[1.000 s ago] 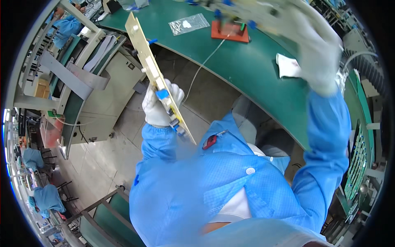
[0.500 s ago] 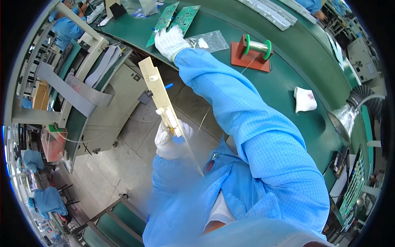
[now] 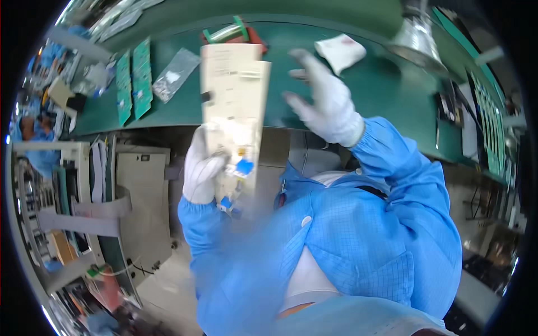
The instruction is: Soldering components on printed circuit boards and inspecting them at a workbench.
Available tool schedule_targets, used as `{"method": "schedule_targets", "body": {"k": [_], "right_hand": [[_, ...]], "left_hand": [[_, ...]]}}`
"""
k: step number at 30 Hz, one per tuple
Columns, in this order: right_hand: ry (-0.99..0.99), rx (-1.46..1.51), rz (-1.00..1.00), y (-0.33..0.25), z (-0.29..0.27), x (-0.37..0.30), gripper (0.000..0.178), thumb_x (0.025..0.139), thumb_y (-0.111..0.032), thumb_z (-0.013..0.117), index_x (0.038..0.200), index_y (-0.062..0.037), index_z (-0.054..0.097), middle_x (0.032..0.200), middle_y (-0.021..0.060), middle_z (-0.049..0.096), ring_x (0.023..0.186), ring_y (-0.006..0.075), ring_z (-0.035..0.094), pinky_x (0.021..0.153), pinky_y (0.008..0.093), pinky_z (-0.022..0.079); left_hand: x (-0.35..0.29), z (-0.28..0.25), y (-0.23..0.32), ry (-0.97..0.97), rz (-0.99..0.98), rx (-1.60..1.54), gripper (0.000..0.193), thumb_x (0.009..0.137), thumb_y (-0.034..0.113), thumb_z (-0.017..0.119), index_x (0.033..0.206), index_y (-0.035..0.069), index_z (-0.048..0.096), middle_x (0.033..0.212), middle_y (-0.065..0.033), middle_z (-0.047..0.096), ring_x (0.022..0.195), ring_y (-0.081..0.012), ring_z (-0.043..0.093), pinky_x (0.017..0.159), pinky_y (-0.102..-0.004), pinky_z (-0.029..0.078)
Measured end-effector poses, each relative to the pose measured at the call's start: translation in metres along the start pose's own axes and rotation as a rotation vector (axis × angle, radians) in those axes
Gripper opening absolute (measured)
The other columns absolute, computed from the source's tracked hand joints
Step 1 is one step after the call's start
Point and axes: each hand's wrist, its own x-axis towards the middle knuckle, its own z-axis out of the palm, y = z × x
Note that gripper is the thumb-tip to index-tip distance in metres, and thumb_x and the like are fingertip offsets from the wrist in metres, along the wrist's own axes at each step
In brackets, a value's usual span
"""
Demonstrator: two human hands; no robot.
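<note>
A long cream circuit board stands up in front of me, its broad face toward the view. White parts and a blue component sit on its lower half. My left hand, in a white glove, is closed on the board's left edge. To the right of the board, my gloved right hand hovers by the bench's front edge. Its fingers are spread and slightly blurred, with nothing in them. The lower end of the board blurs into my blue sleeve.
On the green bench lie two green circuit boards and a clear plastic bag. A wire spool stands behind the cream board. A white cloth lies beyond my right hand, near a silver hood.
My right hand has left the green circuit boards and come to the right of the cream board. The cream board has turned to show its broad face. The view has swung right.
</note>
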Motion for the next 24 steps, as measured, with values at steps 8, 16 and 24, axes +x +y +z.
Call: {"method": "schedule_targets", "body": {"k": [8, 16, 24], "right_hand": [[0.183, -0.502, -0.218, 0.032, -0.134, -0.089, 0.049, 0.063, 0.0, 0.074, 0.112, -0.005, 0.065, 0.118, 0.0147, 0.064, 0.104, 0.0328, 0.064, 0.086, 0.0383, 0.054], [0.189, -0.586, -0.118, 0.074, -0.208, -0.154, 0.047, 0.066, 0.003, 0.059, 0.111, -0.004, 0.068, 0.109, 0.0167, 0.065, 0.097, 0.0338, 0.065, 0.083, 0.0391, 0.054], [0.274, -0.54, 0.058, 0.127, -0.242, -0.204, 0.036, 0.075, -0.004, 0.061, 0.11, -0.0049, 0.069, 0.109, 0.0147, 0.067, 0.098, 0.0304, 0.066, 0.085, 0.0368, 0.054]], "left_hand": [[0.048, 0.137, 0.028, -0.849, -0.088, 0.038, 0.056, 0.08, 0.029, 0.069, 0.114, -0.012, 0.053, 0.108, -0.0173, 0.059, 0.103, -0.0214, 0.055, 0.093, -0.0319, 0.042], [0.087, 0.154, -0.005, -0.382, 0.026, -0.106, 0.051, 0.102, 0.046, 0.047, 0.098, -0.004, 0.058, 0.097, -0.0154, 0.066, 0.093, -0.0241, 0.064, 0.092, -0.0393, 0.051], [0.031, 0.191, -0.004, -0.055, 0.369, 0.051, 0.036, 0.095, 0.036, 0.064, 0.096, 0.002, 0.053, 0.118, -0.0178, 0.064, 0.115, -0.0271, 0.059, 0.105, -0.0375, 0.04]]}}
